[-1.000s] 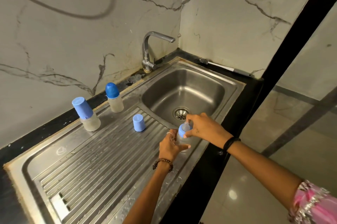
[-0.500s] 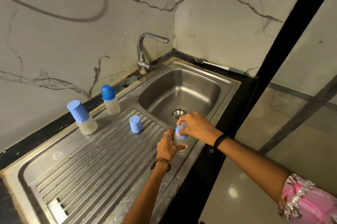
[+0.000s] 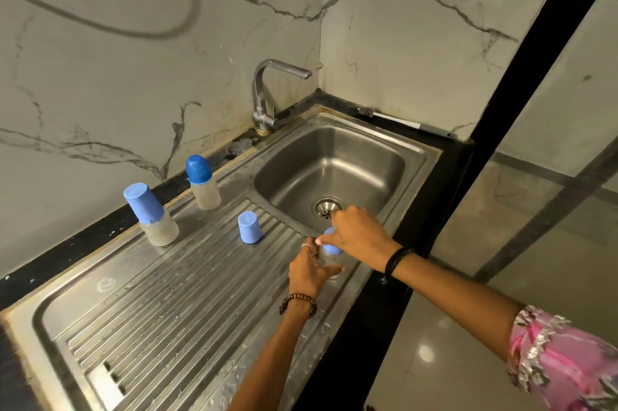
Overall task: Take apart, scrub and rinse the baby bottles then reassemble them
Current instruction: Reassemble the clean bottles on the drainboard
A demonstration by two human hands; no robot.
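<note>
A small clear baby bottle [image 3: 329, 261] stands on the sink's front rim. My left hand [image 3: 309, 268] grips its body from the left. My right hand [image 3: 359, 235] grips its blue screw collar [image 3: 331, 245] from above; the teat is hidden under the fingers. A loose blue cap [image 3: 249, 227] stands on the ribbed draining board [image 3: 174, 310]. Two capped bottles stand at the back: one with a light blue cap [image 3: 152, 215], one with a dark blue domed cap [image 3: 202, 183].
The steel sink bowl [image 3: 334, 169] with its drain lies behind my hands, the tap [image 3: 267, 92] at its back left corner. A bottle brush [image 3: 404, 121] lies on the black ledge behind the bowl. The counter's front edge drops to a tiled floor at right.
The view has shifted slightly. My right hand has closed down lower over the blue collar, and both hands stay on the bottle at the same spot.
</note>
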